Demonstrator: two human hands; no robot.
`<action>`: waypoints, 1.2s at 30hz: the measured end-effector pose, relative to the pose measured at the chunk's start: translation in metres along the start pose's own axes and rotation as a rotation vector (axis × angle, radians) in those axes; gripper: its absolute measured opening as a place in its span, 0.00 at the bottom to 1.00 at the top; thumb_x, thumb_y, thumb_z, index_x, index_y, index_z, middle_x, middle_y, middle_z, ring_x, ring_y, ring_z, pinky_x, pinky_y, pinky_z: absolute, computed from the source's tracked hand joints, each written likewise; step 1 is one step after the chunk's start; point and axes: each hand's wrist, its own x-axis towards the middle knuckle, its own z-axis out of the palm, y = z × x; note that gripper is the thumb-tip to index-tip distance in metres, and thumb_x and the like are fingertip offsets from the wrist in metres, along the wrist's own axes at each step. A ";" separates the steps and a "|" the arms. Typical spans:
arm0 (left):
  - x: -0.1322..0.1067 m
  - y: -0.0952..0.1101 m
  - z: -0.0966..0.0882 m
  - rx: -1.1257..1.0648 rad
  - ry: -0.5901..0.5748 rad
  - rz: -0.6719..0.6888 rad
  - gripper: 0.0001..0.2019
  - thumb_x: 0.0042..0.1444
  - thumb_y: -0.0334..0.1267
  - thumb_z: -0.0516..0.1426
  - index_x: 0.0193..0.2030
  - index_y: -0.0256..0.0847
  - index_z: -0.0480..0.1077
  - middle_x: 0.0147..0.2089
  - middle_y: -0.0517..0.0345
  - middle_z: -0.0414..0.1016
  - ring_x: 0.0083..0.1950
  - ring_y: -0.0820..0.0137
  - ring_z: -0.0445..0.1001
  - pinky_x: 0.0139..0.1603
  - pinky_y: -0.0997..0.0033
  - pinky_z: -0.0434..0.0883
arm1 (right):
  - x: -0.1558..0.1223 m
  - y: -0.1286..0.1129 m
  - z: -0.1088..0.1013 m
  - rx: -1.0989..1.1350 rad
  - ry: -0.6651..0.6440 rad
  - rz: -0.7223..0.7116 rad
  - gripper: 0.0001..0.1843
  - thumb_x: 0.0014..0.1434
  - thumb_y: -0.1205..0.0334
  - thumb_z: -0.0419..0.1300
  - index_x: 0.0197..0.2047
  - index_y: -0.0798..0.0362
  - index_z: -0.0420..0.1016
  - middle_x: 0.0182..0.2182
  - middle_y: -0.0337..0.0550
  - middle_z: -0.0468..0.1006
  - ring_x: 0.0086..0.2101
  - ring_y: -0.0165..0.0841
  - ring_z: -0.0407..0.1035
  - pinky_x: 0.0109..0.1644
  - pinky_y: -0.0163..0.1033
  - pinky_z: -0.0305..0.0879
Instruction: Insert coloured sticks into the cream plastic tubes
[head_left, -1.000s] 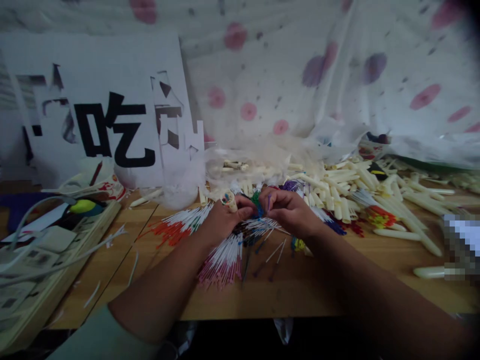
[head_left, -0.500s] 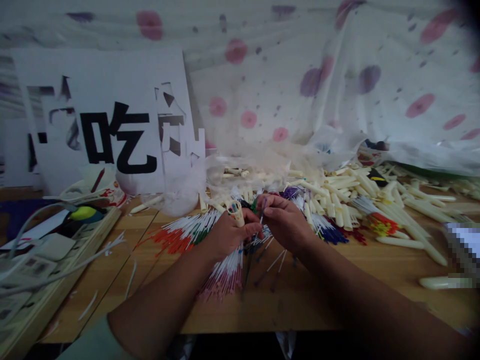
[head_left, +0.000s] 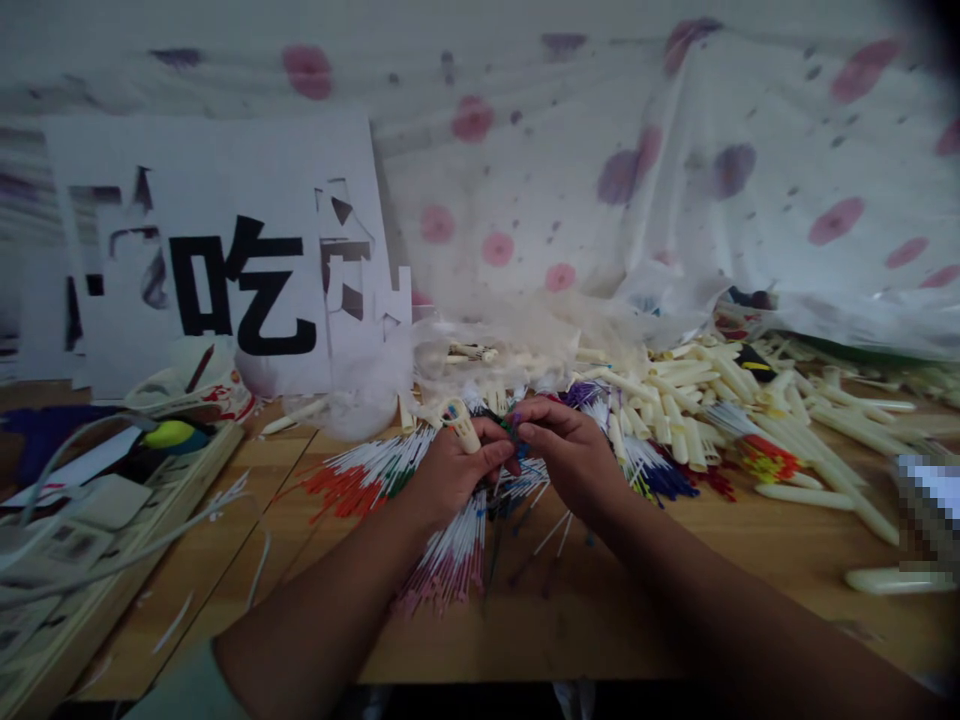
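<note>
My left hand (head_left: 450, 470) is closed around a small cream tube (head_left: 463, 424) whose open end points up and back. My right hand (head_left: 566, 455) touches it from the right, its fingers pinched on thin coloured-tipped sticks (head_left: 516, 432) held between both hands. Under and around the hands lie fanned bundles of white sticks with pink tips (head_left: 448, 560), red and green tips (head_left: 360, 472) and blue tips (head_left: 660, 472) on the wooden table (head_left: 675, 590).
A heap of cream tubes (head_left: 697, 395) lies at the back right, with longer ones (head_left: 802, 492) scattered right. A clear plastic bag (head_left: 487, 350) sits behind the hands. A tray with cables (head_left: 97, 530) fills the left. A printed white sign (head_left: 225, 260) leans on spotted cloth.
The hands stay pressed together over the sticks. The right fingers have dropped slightly and closed in on the thin sticks. The view has tilted a little, shifting everything down.
</note>
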 end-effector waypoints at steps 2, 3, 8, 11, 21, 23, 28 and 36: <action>-0.001 -0.001 -0.001 -0.018 -0.026 -0.007 0.12 0.50 0.43 0.60 0.28 0.36 0.68 0.23 0.60 0.73 0.21 0.79 0.61 0.22 0.77 0.57 | 0.000 0.001 -0.003 -0.046 -0.024 -0.009 0.07 0.52 0.61 0.62 0.36 0.47 0.78 0.32 0.39 0.74 0.32 0.27 0.68 0.35 0.37 0.66; -0.001 -0.002 -0.001 -0.035 -0.049 -0.012 0.11 0.50 0.44 0.60 0.28 0.36 0.68 0.23 0.60 0.73 0.21 0.78 0.62 0.23 0.77 0.58 | 0.000 0.001 -0.003 -0.047 -0.054 -0.012 0.08 0.53 0.61 0.61 0.38 0.46 0.78 0.32 0.39 0.74 0.31 0.28 0.69 0.34 0.37 0.67; -0.002 -0.002 -0.001 0.006 -0.095 -0.019 0.12 0.51 0.45 0.59 0.32 0.36 0.70 0.25 0.59 0.73 0.22 0.77 0.63 0.24 0.76 0.60 | 0.001 -0.009 -0.006 -0.107 -0.172 -0.156 0.04 0.52 0.63 0.62 0.33 0.48 0.77 0.28 0.37 0.73 0.25 0.26 0.68 0.28 0.36 0.67; 0.001 0.001 -0.002 0.197 0.116 0.051 0.11 0.49 0.43 0.60 0.32 0.36 0.73 0.27 0.59 0.73 0.26 0.75 0.67 0.28 0.74 0.63 | -0.002 -0.027 -0.009 -0.303 -0.039 -0.368 0.02 0.52 0.66 0.62 0.32 0.50 0.75 0.28 0.38 0.74 0.30 0.28 0.70 0.33 0.37 0.68; 0.008 0.001 -0.007 0.506 0.215 0.275 0.09 0.49 0.38 0.59 0.22 0.37 0.69 0.25 0.60 0.69 0.28 0.74 0.66 0.32 0.74 0.63 | -0.045 -0.067 0.002 -0.543 0.090 -0.902 0.17 0.50 0.76 0.60 0.44 0.52 0.73 0.34 0.44 0.75 0.36 0.36 0.72 0.36 0.44 0.70; 0.007 0.003 -0.006 0.553 0.183 0.295 0.09 0.49 0.38 0.59 0.23 0.38 0.69 0.25 0.60 0.69 0.29 0.73 0.66 0.33 0.74 0.63 | -0.045 -0.069 0.003 -0.618 0.007 -0.901 0.17 0.50 0.76 0.61 0.43 0.54 0.73 0.35 0.44 0.75 0.37 0.34 0.72 0.38 0.42 0.70; 0.007 0.006 -0.004 0.593 0.143 0.320 0.10 0.51 0.40 0.58 0.23 0.37 0.69 0.25 0.59 0.67 0.29 0.72 0.66 0.33 0.73 0.64 | -0.039 -0.071 0.007 -0.752 -0.096 -0.925 0.12 0.51 0.77 0.59 0.40 0.57 0.71 0.33 0.46 0.75 0.36 0.30 0.71 0.38 0.37 0.70; 0.009 0.001 -0.015 0.747 0.087 0.427 0.21 0.51 0.58 0.55 0.31 0.38 0.70 0.31 0.57 0.67 0.35 0.68 0.66 0.37 0.69 0.63 | -0.036 -0.063 0.010 -0.785 -0.035 -0.875 0.14 0.51 0.77 0.61 0.41 0.56 0.72 0.33 0.46 0.75 0.34 0.31 0.70 0.36 0.38 0.69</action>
